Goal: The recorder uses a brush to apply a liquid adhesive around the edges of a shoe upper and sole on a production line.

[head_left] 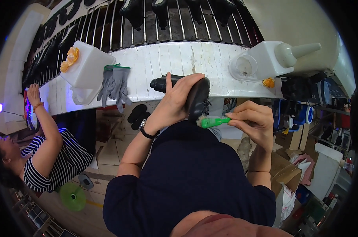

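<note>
The two hands are both busy. The left hand (175, 98) is wrapped around a black shoe (198, 94), which is at the middle of the near edge of the white surface (155, 59) and pokes out over it. The right hand (253, 118) pinches a little green brush (215, 121) in its fingertips, past that edge, with the hairy end right at the low end of the shoe. A shiny black thing (159, 84) lies just left of the left hand, and I cannot tell what it is

Gray gloves (115, 81) hang over the near edge, toward the left, beside a white box-like tub (88, 63). Near the right end there is a clear cup (244, 67) next to a white jug (270, 57). Along the far edge runs a rack of metal bars (181, 21) with black shoes (160, 12) on it
</note>
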Demonstrator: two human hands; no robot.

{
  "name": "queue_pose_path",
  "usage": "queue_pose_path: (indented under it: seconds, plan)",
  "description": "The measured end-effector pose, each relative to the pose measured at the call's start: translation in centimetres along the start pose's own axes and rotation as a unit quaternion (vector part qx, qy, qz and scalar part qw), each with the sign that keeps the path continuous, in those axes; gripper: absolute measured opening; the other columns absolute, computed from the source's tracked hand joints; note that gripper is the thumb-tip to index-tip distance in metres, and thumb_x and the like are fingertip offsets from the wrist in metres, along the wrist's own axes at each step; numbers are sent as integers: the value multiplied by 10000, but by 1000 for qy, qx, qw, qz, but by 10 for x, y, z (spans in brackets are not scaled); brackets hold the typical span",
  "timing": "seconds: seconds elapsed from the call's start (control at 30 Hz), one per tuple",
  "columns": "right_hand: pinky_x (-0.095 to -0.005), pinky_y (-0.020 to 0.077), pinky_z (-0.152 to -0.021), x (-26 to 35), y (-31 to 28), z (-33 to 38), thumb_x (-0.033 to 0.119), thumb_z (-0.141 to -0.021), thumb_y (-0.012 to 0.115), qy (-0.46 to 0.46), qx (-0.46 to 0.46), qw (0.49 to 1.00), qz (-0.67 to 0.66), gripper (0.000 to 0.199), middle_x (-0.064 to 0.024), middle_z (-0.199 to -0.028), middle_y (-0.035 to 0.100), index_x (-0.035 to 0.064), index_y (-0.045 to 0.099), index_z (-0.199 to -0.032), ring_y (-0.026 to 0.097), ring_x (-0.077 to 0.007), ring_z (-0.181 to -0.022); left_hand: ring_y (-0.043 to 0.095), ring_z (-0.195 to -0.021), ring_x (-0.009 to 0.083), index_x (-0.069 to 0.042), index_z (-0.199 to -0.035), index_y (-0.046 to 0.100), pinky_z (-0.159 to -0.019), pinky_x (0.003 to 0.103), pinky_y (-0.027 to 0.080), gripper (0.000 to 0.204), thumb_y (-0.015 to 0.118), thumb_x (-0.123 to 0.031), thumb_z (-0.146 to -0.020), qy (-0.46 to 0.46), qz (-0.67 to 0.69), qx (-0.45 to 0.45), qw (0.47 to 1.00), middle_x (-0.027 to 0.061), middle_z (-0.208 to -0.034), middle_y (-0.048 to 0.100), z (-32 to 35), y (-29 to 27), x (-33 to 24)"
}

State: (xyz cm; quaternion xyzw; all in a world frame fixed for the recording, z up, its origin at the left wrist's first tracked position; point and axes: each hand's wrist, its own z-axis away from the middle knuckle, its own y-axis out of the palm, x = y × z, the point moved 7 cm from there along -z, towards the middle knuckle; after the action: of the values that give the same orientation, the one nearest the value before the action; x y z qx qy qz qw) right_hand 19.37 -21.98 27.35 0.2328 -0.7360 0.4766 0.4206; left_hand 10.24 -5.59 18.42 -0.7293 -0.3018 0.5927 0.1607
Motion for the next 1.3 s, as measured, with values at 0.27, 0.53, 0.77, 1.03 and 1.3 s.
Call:
queue_pose_path:
  seconds: [0.27, 0.53, 0.77, 1.03, 1.3]
  plan:
    - [-214, 450, -591, -8, -12, -26, -27, -778, 766, -14, -115, 993, -23, 144, -76, -787, 667, -29, 739, -920, 609, -107, -692, 489, -1302, 276, -177, -1478, 331, -1089, 742, 60, 958, 834, -140, -663, -12, 16, 32, 999, 44, -1364, 515, -15, -13, 7]
    - [-233, 459, -560, -10, -6, -66, 1, -786, 772, -107, -98, 989, -2, 153, -59, -791, 671, 10, 745, -936, 619, -102, -682, 474, -1321, 304, -201, -1478, 349, -1078, 751, 101, 992, 868, -211, -632, -20, 119, 122, 985, 41, -1367, 536, -36, -31, 27]
    - [-257, 462, -525, 10, -11, -113, 55, -755, 801, -232, -47, 961, 141, 140, -49, -779, 663, 36, 724, -871, 634, -156, -630, 593, -1032, 182, -10, -1298, 529, -905, 310, 495, 787, 903, -182, -627, 35, 164, 173, 971, 136, -1184, 623, -54, -49, 54]
    - [-369, 472, -583, 14, -8, -144, 241, -822, 734, -217, 95, 924, 301, 159, -35, -761, 614, 86, 697, -812, 622, -252, -674, 603, -946, 132, 26, -1159, 627, -846, 283, 522, 632, 913, -110, -612, 7, 234, 266, 935, 84, -1060, 685, -86, -62, 84]
    - [-342, 479, -646, -144, -95, -30, 136, -769, 773, 237, -179, 913, 280, 193, -121, -754, 676, 28, 718, -920, 648, -254, -697, 614, -1017, 173, 1, -1254, 574, -895, 315, 494, 650, 859, -141, -688, -154, 359, -45, 920, 64, -1150, 653, -30, -66, 195]
